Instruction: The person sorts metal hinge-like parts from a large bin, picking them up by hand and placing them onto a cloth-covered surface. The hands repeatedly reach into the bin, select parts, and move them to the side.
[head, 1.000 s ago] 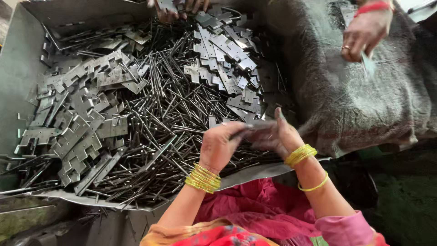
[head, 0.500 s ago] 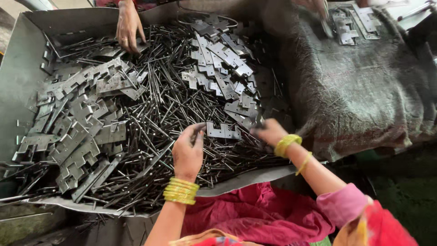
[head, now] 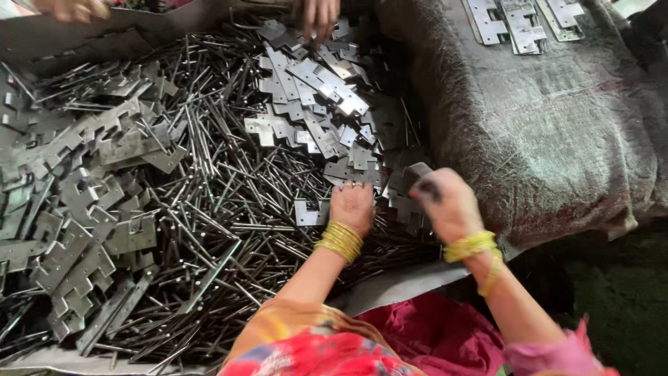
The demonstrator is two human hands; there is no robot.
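Observation:
My left hand (head: 353, 205) lies palm down on the heap of thin metal pins (head: 229, 209), its fingers curled over a small notched metal plate (head: 305, 213) that sticks out to the left. To its right, my right hand (head: 449, 205) is closed on a dark metal plate (head: 417, 175), held just above the pile near the cloth's edge. Both wrists wear yellow bangles (head: 339, 240).
Stacks of notched plates (head: 83, 209) fill the left side, and more plates (head: 313, 90) lie at the top centre. A coarse grey cloth (head: 557, 139) on the right carries a few plates (head: 522, 21). Another person's hands (head: 316, 14) reach in from the top.
My left hand drew back toward me and closed over a plate. My right hand lifted a plate off the pile. The other person's hand moved from the top left to the top centre.

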